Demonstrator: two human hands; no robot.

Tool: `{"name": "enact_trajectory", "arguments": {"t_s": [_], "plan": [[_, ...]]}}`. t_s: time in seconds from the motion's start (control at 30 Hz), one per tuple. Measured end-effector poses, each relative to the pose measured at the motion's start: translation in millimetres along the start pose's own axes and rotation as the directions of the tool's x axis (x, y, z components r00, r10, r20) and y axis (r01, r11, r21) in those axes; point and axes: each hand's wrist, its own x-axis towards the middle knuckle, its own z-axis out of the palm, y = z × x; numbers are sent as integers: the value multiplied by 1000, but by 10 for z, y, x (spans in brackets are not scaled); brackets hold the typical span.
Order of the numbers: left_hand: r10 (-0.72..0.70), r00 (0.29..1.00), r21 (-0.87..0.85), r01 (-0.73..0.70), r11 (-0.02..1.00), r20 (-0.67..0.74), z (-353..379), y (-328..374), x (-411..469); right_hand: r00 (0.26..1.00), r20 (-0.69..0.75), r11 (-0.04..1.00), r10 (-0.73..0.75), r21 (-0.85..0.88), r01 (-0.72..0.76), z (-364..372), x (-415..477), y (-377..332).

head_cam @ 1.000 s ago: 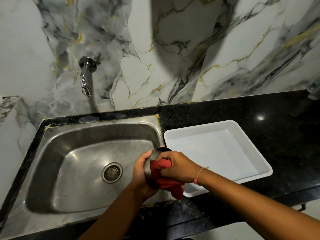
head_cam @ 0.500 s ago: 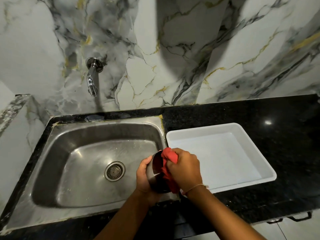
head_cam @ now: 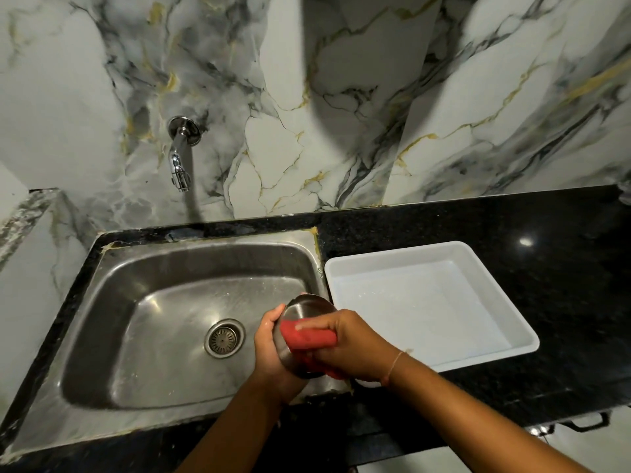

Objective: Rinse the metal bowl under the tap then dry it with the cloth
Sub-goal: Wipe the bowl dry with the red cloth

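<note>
Hands meet over the right front corner of the steel sink [head_cam: 102, 336], both busy with the metal bowl [head_cam: 305, 310]. The left hand [head_cam: 269, 349] cups the bowl from the sink side, fingers wrapped around its outer wall, and holds it tipped on edge so that the curved steel faces up and away from the person. The right hand [head_cam: 355, 343] comes in from the other side and presses a red cloth [head_cam: 307, 337] against the bowl, fingers spread flat across the fabric, with a bunched fold of cloth hanging below the palm. So the two hands are close together, each closed on something: the left on the bowl, the right on the cloth, with the cloth touching the bowl between them. A thin thread bracelet [head_cam: 392, 365] circles the right wrist. Just beside the sink on the right, a white plastic tray [head_cam: 478, 264] sits on the black speckled counter [head_cam: 563, 268], its near left corner partly hidden behind the right hand. The drain [head_cam: 224, 338] lies in the middle of the basin, to the left of the hands. A chrome tap [head_cam: 179, 157] juts from the marble-patterned wall [head_cam: 341, 97] above the back left part of the sink, well apart from the bowl, and no stream is visible under it.
</note>
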Motion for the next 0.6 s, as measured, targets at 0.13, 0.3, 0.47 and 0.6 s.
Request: {"name": "enact_trajectory", "arguments": {"t_s": [0.13, 0.3, 0.47, 0.6], "plan": [[-7, 1000, -17, 7, 1000, -10, 61, -53, -38, 958, 266, 862, -108, -455, 223, -348, -65, -21], [10, 998, -98, -16, 995, -67, 70, 85, -64, 972, -4, 902, -235, -374, 216, -626, -120, -230], [45, 995, 33, -42, 999, -86, 76, 353, -161, 897, -442, 965, -18, 229, 132, -914, -302, -269], [144, 975, 76, -133, 988, -167, 105, 483, -84, 841, -534, 891, 88, 420, 174, -794, -299, -281]]}}
